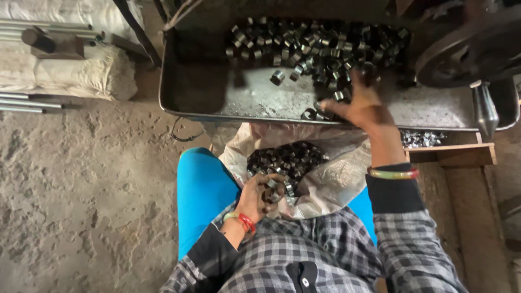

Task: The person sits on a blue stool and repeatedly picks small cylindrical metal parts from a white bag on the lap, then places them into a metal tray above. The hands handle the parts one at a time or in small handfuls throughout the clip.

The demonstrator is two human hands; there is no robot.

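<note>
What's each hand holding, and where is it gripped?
Left hand cups several small dark metal rings in its palm. Right hand touches rings in the metal tray; grip unclear.

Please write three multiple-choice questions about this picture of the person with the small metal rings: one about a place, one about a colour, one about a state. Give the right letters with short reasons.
1. Where is the right hand?
A. on the floor
B. in the metal tray, at the pile of rings
C. on the pipes

2. What colour is the trouser leg beside the sack?
A. bright blue
B. red
C. white

3. What is the left hand doing?
A. resting flat, empty
B. gripping a pipe
C. holding several rings over the sack's edge

Answers:
1 B, its fingers touch rings near the tray's front edge.
2 A, the leg is plainly blue.
3 C, dark rings show in its curled fingers.
</note>
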